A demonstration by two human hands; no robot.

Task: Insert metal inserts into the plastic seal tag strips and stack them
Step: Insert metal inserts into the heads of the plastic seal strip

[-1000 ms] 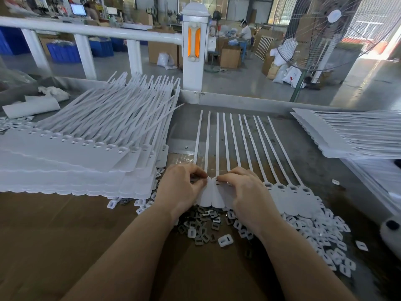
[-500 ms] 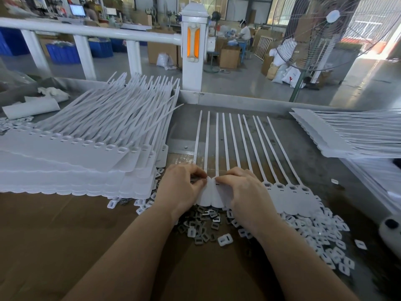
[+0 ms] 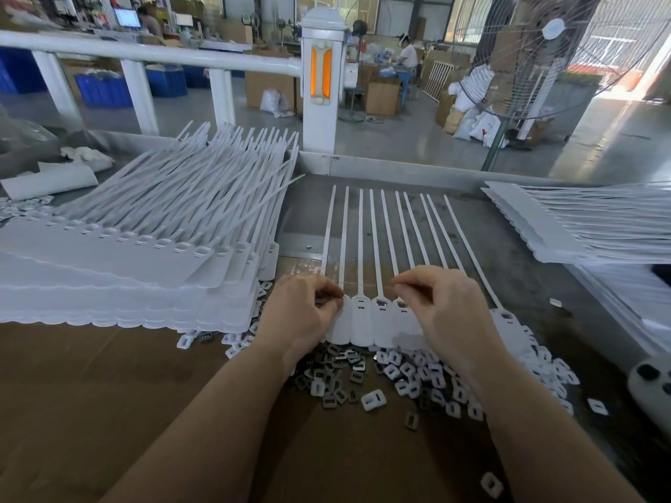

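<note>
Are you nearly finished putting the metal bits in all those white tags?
Not nearly. A big stack sits on the left, looking done. The left hand and right hand are pinching at the heads of one strip on the table. Many loose inserts and another pile of strips remain.

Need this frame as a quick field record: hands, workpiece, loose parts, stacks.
left hand: fingers pinched at the left end of the strip's tag row; held item too small to tell
right hand: fingers pinched over the tags right of centre
strip: flat on the table, tails pointing away
loose parts: dark and white small pieces scattered just below the tags
left stack: tall pile of strips
right stack: lower pile
table: brown surface
</note>
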